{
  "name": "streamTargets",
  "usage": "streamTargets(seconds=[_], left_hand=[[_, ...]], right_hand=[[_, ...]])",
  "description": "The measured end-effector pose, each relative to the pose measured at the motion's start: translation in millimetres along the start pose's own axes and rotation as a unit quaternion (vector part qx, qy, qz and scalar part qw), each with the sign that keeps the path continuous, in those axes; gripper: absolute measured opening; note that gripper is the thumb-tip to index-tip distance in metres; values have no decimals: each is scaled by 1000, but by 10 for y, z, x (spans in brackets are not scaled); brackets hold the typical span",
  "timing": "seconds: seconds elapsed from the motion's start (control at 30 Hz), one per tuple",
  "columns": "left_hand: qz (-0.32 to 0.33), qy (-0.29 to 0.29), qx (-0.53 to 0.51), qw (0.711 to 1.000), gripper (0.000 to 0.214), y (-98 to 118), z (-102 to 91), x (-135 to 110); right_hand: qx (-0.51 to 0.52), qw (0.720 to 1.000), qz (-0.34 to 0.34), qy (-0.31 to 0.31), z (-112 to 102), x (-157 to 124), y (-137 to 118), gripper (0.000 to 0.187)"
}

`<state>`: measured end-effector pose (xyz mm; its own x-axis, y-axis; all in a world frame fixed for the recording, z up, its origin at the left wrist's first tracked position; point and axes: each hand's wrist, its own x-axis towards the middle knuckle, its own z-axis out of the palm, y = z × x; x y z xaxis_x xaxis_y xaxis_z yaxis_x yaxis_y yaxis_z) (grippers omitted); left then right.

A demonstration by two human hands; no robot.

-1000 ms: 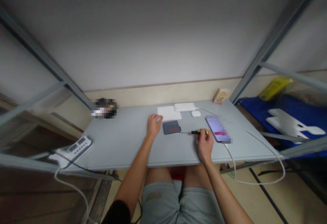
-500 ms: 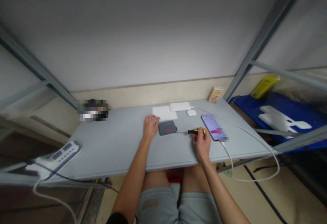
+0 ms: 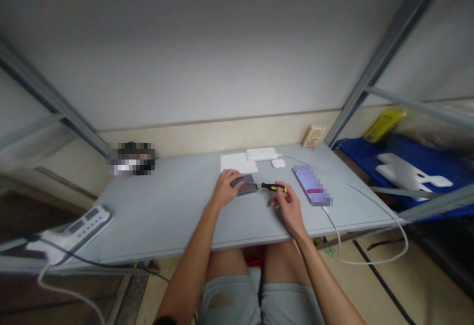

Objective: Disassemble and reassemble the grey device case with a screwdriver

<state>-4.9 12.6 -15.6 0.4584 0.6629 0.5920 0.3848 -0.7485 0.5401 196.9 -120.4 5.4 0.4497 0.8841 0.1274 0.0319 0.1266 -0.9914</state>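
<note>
A flat dark grey case (image 3: pixel 249 187) with reddish lettering lies on the desk. My left hand (image 3: pixel 226 187) reaches over its left part, fingers bent and thumb near the screwdriver's tip. Whatever is between those fingertips is too small to make out. A screwdriver (image 3: pixel 272 186) with a black and yellow handle is held in my right hand (image 3: pixel 290 205), gripped near the handle's end. Its thin shaft points left across the top of the case toward my left thumb.
Behind the case lie a white paper sheet (image 3: pixel 232 162), a white power bank (image 3: pixel 261 154) and a small white earbud case (image 3: pixel 278 163). A phone (image 3: pixel 310 184) on a white cable is to the right. A power strip (image 3: pixel 87 226) sits at the desk's left edge.
My left hand has moved right, from beside the case to over it. My right hand has brought the screwdriver left, so its shaft now lies above the case.
</note>
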Motion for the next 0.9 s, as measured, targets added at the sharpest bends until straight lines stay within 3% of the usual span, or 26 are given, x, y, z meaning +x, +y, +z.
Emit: streamTargets(seconds=[0.17,0.33,0.53,0.67,0.9], left_hand=[[-15,2,10,1000,10,-51,12,6],[-100,81,101,987,17,-242,-94,-22],[-138,63,181,972,17,-438,-140,-50],[-140,56,183,972,19,-448,-103,-54],[-146,111,119,976,25,-302,-157,-42]], right_hand=[[-12,1000,5,-9,-18,-1,6,48],[5,1000,12,21,-10,10,18,50],[-3,999,13,30,4,-4,-9,49],[-8,1000,15,24,-3,-10,-10,49],[-9,999,18,26,-2,-2,9,52]])
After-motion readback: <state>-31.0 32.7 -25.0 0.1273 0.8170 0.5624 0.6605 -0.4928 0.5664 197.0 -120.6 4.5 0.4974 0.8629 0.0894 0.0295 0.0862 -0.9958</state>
